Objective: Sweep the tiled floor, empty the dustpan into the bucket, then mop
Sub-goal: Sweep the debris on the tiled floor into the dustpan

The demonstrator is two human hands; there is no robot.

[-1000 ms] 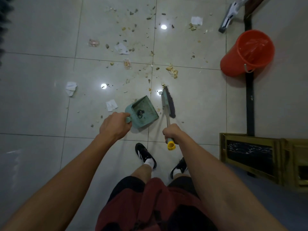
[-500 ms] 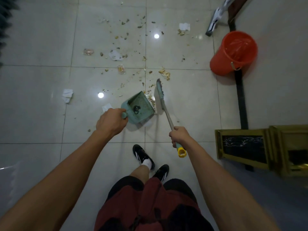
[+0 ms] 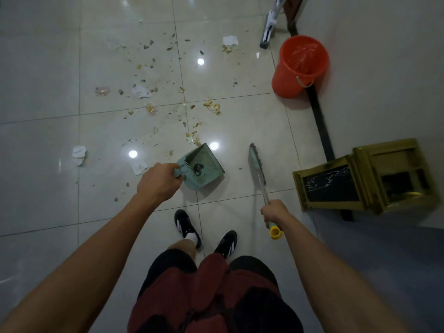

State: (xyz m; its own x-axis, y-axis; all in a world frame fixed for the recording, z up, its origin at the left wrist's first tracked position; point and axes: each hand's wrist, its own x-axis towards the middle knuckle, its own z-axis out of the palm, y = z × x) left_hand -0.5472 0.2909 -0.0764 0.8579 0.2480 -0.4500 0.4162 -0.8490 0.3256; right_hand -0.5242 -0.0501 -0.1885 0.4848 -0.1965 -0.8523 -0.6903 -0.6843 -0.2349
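Head view: sweeping up crumbs on a shiny tiled floor (image 3: 72, 212).
Left hand (image 3: 158, 182) grips the green plastic dustpan (image 3: 204, 168); right hand (image 3: 275, 213) grips the green brush (image 3: 257, 164), held apart from it. Round red bucket (image 3: 300, 66) stands by the wall.

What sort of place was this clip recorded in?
Probably an indoor room in a home or small shop, mid-cleaning. The floor is glossy pale tile reflecting ceiling lights, a gold-framed stand sits by the wall, and an orange bucket and mop wait nearby.
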